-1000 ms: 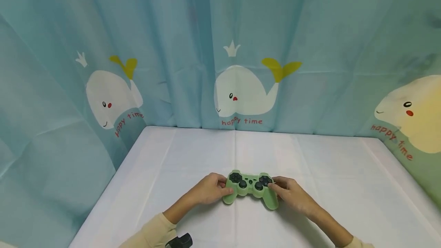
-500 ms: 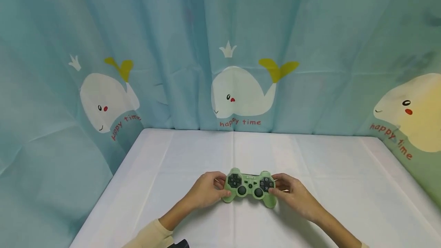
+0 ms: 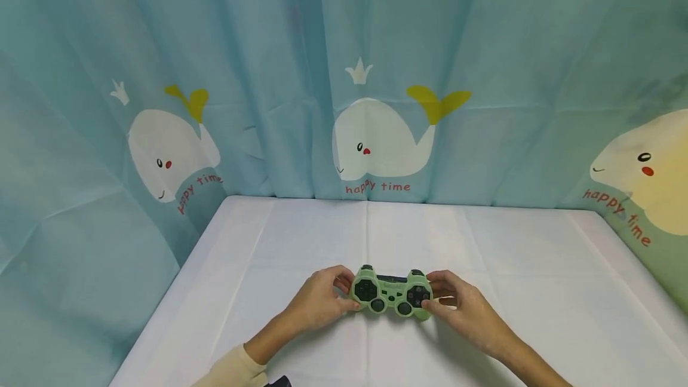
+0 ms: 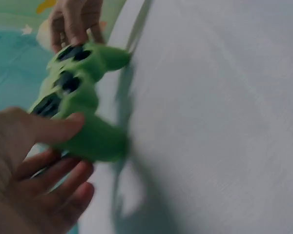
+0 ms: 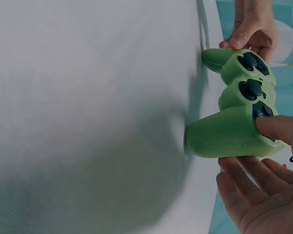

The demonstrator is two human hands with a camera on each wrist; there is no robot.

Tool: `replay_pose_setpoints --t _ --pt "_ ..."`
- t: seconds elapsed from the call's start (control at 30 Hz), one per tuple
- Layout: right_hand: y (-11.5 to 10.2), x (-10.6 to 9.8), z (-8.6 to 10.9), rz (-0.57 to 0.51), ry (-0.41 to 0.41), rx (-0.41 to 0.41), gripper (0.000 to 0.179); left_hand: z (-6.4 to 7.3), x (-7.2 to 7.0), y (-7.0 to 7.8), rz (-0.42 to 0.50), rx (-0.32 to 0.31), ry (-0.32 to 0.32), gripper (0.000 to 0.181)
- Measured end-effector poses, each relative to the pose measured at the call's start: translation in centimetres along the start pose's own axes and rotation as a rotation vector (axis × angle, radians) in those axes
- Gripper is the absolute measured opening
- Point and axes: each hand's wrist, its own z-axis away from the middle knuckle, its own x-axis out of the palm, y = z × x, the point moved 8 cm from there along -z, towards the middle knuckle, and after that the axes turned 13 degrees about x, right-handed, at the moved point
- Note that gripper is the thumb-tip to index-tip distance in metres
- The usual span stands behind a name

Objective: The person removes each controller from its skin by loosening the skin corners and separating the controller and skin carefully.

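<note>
Your head view looks forward and down from above, across the white table [image 3: 301, 237] to the blue curtain [image 3: 510, 46]. Your two wrist views sit closer, facing the green controller [image 3: 392, 289] from opposite ends; both share its sticks and handles.

Blue whale-print curtain [image 3: 398, 40] behind a white table [image 3: 430, 235]

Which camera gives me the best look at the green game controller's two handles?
The right wrist view: both handles stand out clearly, fairly sharp. The left wrist view shows both too, but blurrier, with the left hand partly covering one. The head view shows the controller from its button side, handles mostly hidden.
</note>
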Motion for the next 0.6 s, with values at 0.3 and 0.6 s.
replay_pose_setpoints --t 0.3,0.6 --pt "-1.0 0.1 1.2 0.107 -0.012 -0.173 0.036 -0.8 0.4 2.1 0.062 0.03 -0.165 0.082" --pt "-0.7 0.7 1.3 0.096 -0.114 -0.105 0.04 -2.8 2.3 2.8 0.001 0.076 -0.237 0.06"
